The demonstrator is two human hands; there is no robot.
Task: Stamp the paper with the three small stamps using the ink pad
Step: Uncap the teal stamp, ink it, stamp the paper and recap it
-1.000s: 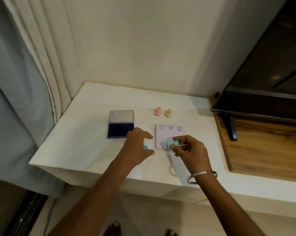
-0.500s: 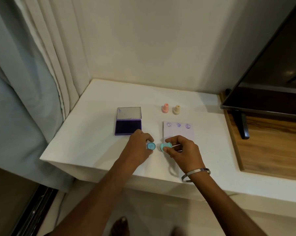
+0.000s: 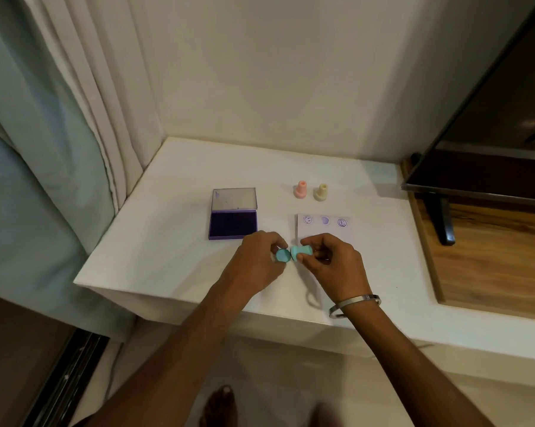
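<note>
The right hand (image 3: 328, 266) pinches a teal stamp (image 3: 301, 251) on its side, fingers closed round the body so most of the handle end is hidden. The left hand (image 3: 257, 260) grips a round teal cap (image 3: 282, 255), which touches or nearly touches the stamp's wide end; its inner face is turned away. Both are held just above the table (image 3: 173, 260), at the near left corner of the paper (image 3: 323, 231), whose lower edge the right hand covers. Three purple prints run along the paper's far edge; the outer two look like smiley faces, though any lettering is too small to read. The ink pad (image 3: 233, 224) lies open to the left. Pink (image 3: 300, 189) and cream (image 3: 321, 192) stamps stand upright beyond the paper.
</note>
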